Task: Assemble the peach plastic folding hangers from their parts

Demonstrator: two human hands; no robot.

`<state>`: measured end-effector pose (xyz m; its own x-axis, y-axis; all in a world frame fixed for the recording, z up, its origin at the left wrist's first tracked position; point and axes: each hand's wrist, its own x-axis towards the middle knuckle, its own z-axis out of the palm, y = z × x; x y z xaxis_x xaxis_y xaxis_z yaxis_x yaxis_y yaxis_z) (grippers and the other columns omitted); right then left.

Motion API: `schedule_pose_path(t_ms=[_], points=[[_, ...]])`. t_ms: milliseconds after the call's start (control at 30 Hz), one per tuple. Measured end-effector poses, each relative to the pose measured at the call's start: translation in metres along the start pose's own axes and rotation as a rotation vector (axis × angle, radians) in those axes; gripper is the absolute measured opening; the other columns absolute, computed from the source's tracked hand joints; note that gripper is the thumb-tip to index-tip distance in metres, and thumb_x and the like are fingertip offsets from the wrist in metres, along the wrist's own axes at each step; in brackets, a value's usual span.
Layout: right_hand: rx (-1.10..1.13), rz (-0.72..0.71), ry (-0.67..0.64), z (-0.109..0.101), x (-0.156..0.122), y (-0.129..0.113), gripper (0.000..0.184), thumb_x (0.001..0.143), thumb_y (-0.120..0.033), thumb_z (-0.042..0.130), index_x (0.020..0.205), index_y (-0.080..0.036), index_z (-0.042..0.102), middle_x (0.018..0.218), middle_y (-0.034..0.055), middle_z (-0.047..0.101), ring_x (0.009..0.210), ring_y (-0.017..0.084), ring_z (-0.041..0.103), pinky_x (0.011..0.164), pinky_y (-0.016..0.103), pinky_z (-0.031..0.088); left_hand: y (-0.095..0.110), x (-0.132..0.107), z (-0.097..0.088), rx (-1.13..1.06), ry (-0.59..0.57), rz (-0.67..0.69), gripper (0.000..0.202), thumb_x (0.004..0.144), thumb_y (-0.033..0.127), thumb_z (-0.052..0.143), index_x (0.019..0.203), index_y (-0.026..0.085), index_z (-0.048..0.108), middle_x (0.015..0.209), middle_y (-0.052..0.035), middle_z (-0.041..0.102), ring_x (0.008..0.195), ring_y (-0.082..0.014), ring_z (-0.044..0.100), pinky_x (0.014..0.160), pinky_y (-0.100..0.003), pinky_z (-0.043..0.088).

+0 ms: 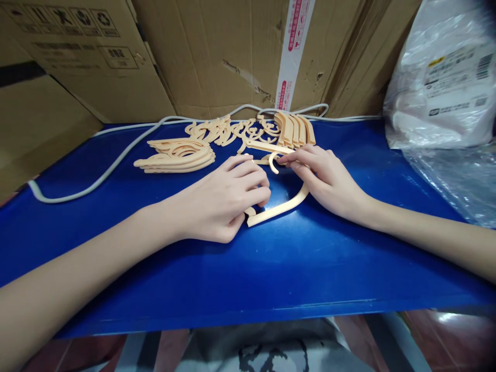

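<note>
My left hand [238,194] is curled in the middle of the blue table, closed on a beige plastic hanger arm [279,208] whose strip curves up to the right; the grip itself is partly hidden. My right hand [325,178] reaches in from the right, its fingers together and their tips at a small beige hook [273,163]. The curved strip passes under the right thumb. Just beyond the fingers lies another straight beige strip [267,146].
Stacked hanger arms [176,157] lie left, loose hooks [213,130] behind, more arms [294,129] at back right. A white cable [116,164] runs along the back and left. Cardboard boxes [225,62] wall the rear; a plastic-wrapped package [445,88] stands right.
</note>
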<state>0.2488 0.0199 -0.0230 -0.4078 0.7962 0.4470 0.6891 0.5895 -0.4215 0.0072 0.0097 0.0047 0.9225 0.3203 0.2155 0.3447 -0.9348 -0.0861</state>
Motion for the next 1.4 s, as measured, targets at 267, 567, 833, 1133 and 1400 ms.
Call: schedule_pose_path(t_ms=[267, 567, 833, 1133, 1400], points=[[-0.032, 0.02, -0.012, 0.0003, 0.0003, 0.0029, 0.032, 0.094, -0.017, 0.041, 0.108, -0.023, 0.07, 0.099, 0.0057, 0.069, 0.098, 0.024, 0.062, 0.084, 0.04, 0.039, -0.0023, -0.0005, 0.0042, 0.0, 0.016, -0.073, 0.035, 0.089, 0.003, 0.038, 0.102, 0.019, 0.066, 0.136, -0.0119, 0.054, 0.116, -0.0273, 0.056, 0.094, -0.044, 0.048], [-0.049, 0.063, -0.01, 0.0006, 0.0017, 0.0027, 0.03, 0.097, -0.023, 0.043, 0.108, -0.024, 0.07, 0.102, 0.0059, 0.071, 0.098, 0.025, 0.062, 0.083, 0.042, 0.039, -0.0006, -0.0019, 0.0032, -0.103, 0.046, -0.126, 0.029, 0.093, 0.012, 0.038, 0.102, 0.016, 0.066, 0.131, -0.0124, 0.056, 0.101, -0.0207, 0.061, 0.084, -0.034, 0.051], [-0.003, 0.073, 0.005, 0.0001, 0.0019, 0.0027, 0.027, 0.098, -0.033, 0.046, 0.108, -0.024, 0.07, 0.11, 0.0053, 0.072, 0.103, 0.026, 0.063, 0.087, 0.043, 0.042, 0.0008, -0.0006, 0.001, -0.068, 0.057, -0.174, 0.017, 0.094, 0.03, 0.054, 0.092, 0.015, 0.06, 0.129, -0.0133, 0.057, 0.096, -0.0217, 0.062, 0.079, -0.034, 0.048], [0.045, 0.119, 0.046, 0.0008, 0.0026, 0.0023, 0.028, 0.099, -0.032, 0.043, 0.106, -0.023, 0.068, 0.112, 0.0041, 0.073, 0.101, 0.025, 0.065, 0.088, 0.041, 0.041, 0.0033, 0.0012, 0.0028, -0.014, 0.099, -0.188, 0.022, 0.089, 0.02, 0.053, 0.11, 0.014, 0.054, 0.118, -0.0107, 0.064, 0.096, -0.0227, 0.063, 0.077, -0.032, 0.044], [0.005, 0.091, 0.019, -0.0002, 0.001, 0.0011, 0.026, 0.099, -0.03, 0.042, 0.109, -0.024, 0.066, 0.096, 0.0013, 0.073, 0.097, 0.023, 0.064, 0.088, 0.041, 0.036, 0.0006, 0.0006, 0.0053, -0.028, 0.103, -0.185, 0.025, 0.088, 0.012, 0.048, 0.112, 0.014, 0.054, 0.11, -0.0069, 0.065, 0.095, -0.021, 0.062, 0.078, -0.032, 0.041]])
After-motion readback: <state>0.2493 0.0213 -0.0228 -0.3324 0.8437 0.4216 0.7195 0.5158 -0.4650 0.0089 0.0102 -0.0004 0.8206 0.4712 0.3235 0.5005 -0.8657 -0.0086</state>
